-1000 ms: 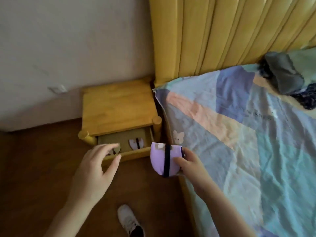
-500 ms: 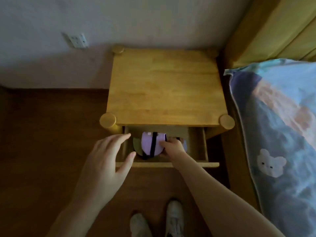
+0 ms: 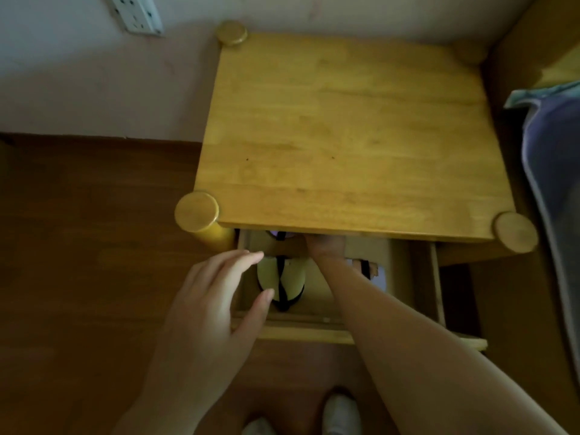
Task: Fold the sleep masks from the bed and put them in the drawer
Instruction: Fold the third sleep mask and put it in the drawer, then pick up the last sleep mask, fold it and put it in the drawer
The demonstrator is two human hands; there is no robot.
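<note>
Purple mask (image 3: 280, 235): only a sliver with a black strap shows at the back of the drawer, under the front edge of the nightstand top, just beside the right hand.
Yellow-green mask (image 3: 293, 277): folded, with a black strap across it, lying in the left part of the drawer nearer the front.
Third mask (image 3: 373, 271): a pale piece with a black strap peeks out to the right of the right forearm; most of it is hidden.
Drawer (image 3: 314, 332): pulled out from the nightstand, its front panel toward the person.
Right hand (image 3: 323, 244): reaches deep into the drawer and its fingers disappear under the nightstand top, so whether they grip the purple mask cannot be told.
Left hand (image 3: 216, 309): hovers over the drawer's left front corner, fingers straight and loosely spread, thumb apart, holding nothing.
Nightstand (image 3: 345, 130): yellow wood with round corner posts, standing against the wall.
Bed (image 3: 552, 183): its patterned cover lies along the right edge.
Wall socket (image 3: 136, 12): white, top left.
Shoes (image 3: 340, 416): white, on the brown floor at the bottom edge.
</note>
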